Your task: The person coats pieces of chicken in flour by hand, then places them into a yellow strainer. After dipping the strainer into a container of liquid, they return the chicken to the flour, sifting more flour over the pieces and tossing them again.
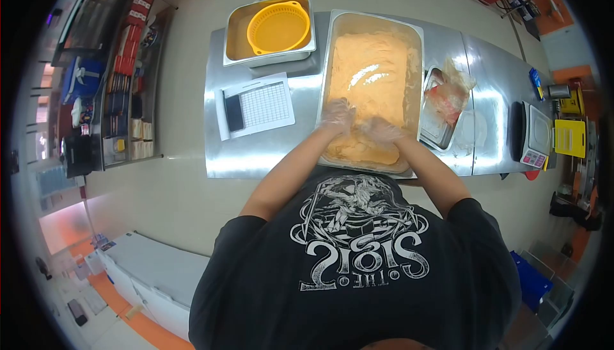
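A deep metal tray point(326, 62) holds a broad mass of pale orange paste point(371, 49), with white streaks on its surface that could be powder or glare. Both my hands wear thin clear plastic gloves and work in the near half of the tray. My left hand point(337, 114) is by the tray's left wall, fingers curled into the paste. Lower and to the right, my right hand point(382, 130) presses in with bent fingers, their tips partly hidden by the paste. A small gap lies between the two hands.
Left on the steel table point(300, 151) are a metal pan point(233, 36) with a yellow basket point(278, 27) and a white slicer-like board with a grid point(259, 108). On the right stand a smaller tray point(435, 134) with a plastic bag point(451, 91) and a scale point(537, 129).
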{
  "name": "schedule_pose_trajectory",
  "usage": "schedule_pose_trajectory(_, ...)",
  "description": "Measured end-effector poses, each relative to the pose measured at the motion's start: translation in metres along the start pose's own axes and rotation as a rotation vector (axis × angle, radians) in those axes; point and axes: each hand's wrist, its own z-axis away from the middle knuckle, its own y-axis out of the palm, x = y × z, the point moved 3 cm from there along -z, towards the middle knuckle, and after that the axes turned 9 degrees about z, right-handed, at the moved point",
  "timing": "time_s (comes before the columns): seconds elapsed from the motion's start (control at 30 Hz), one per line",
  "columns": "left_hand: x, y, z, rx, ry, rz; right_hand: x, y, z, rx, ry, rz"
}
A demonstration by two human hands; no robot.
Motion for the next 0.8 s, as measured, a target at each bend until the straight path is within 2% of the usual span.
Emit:
schedule_pose_trajectory(0.07, 0.009, 0.023, -0.015, 0.137, -0.158, 0.052, -0.015, -0.018, 0.001, -0.064, -0.011, 0.135)
schedule_pose_trajectory(0.17, 0.005, 0.047, -0.005, 0.163, 0.024, -0.181, -0.043, -0.011, 0.005, -0.2, 0.322, 0.165)
schedule_pose_trajectory(0.23, 0.001, 0.051, -0.001, 0.208, -0.021, -0.097, -0.016, -0.018, 0.024, -0.019, 0.304, 0.239)
schedule_pose_trajectory(0.3, -0.004, 0.052, 0.007, 0.252, -0.075, 0.007, -0.018, 0.009, 0.022, 0.09, 0.238, 0.295)
schedule_pose_trajectory(0.33, -0.006, 0.051, 0.014, 0.269, -0.111, 0.072, -0.044, 0.044, 0.005, 0.107, 0.176, 0.316)
schedule_pose_trajectory(0.4, 0.028, 0.123, -0.017, 0.259, 0.026, 0.008, -0.076, 0.1, -0.003, 0.023, 0.148, 0.25)
schedule_pose_trajectory(0.43, 0.019, 0.109, -0.003, 0.22, 0.012, 0.05, -0.036, 0.069, 0.017, 0.095, 0.184, 0.169)
schedule_pose_trajectory(0.47, 0.034, 0.134, -0.015, 0.135, 0.092, 0.123, 0.009, 0.035, 0.037, 0.144, 0.33, 0.038)
schedule_pose_trajectory(0.5, 0.049, 0.162, -0.036, 0.165, 0.106, 0.104, -0.018, 0.067, 0.019, 0.023, 0.187, 0.01)
schedule_pose_trajectory(0.53, 0.066, 0.194, -0.058, 0.195, 0.121, 0.087, -0.027, 0.082, 0.011, -0.003, 0.288, -0.327)
schedule_pose_trajectory(0.57, 0.048, 0.151, -0.034, 0.302, -0.198, 0.356, 0.032, 0.038, 0.041, 0.097, 0.475, -0.397)
schedule_pose_trajectory(0.6, 0.042, 0.124, -0.022, 0.317, -0.207, 0.371, 0.009, 0.06, 0.02, 0.075, 0.412, -0.226)
schedule_pose_trajectory(0.63, 0.036, 0.114, -0.015, 0.331, -0.196, 0.383, -0.024, 0.096, -0.013, 0.072, 0.215, -0.034)
schedule_pose_trajectory(0.67, 0.033, 0.113, -0.014, 0.299, -0.275, 0.467, -0.053, 0.136, -0.043, 0.054, 0.326, -0.126)
schedule_pose_trajectory(0.7, 0.03, 0.111, -0.014, 0.259, -0.352, 0.552, -0.072, 0.15, -0.062, 0.033, 0.455, -0.227)
schedule_pose_trajectory(0.8, 0.013, 0.105, -0.007, 0.198, -0.353, 0.661, -0.036, 0.102, -0.042, 0.012, 0.408, -0.262)
